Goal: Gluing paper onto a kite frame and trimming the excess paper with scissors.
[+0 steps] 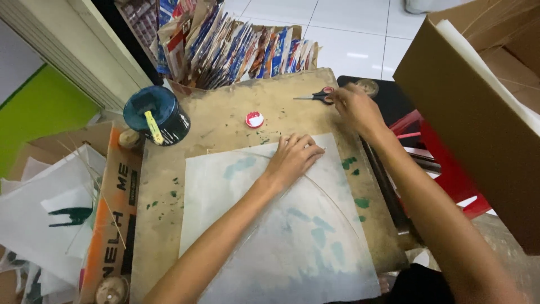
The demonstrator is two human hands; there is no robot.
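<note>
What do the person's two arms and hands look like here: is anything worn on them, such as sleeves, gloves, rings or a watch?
Both arms are bare along all that shows: no sleeves visible. The left hand and right hand wear no gloves, and no watch, bracelet or ring can be seen.

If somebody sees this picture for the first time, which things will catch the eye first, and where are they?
In the middle, the left hand presses flat on a large white paper sheet with faint teal smears, lying on a paint-stained board. At the board's far edge, the right hand touches red-handled scissors. A dark teal pot stands at the far left corner, and a small red-and-white cap lies between.
</note>
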